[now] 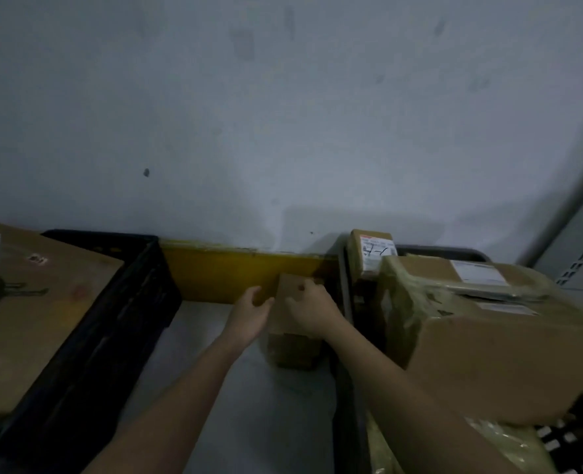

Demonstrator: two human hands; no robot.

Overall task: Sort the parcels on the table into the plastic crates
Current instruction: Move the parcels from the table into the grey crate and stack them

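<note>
A small cardboard box (291, 316) is being gripped on the table (214, 388) between the crates, pinched at its sides by the left hand (249, 314) and right hand (312, 311). It could be snagged on the right crate (346, 302), which is being crowded by a big box (488, 336).

Four parcels (293, 316), two crates (88, 336), two hands (249, 316).

Parcels and crates along the worktop's back edge

A small parcel (293, 323) stands on the worktop (214, 388) between the left crate (112, 319) and right crate (346, 302), each holding parcels.
</note>
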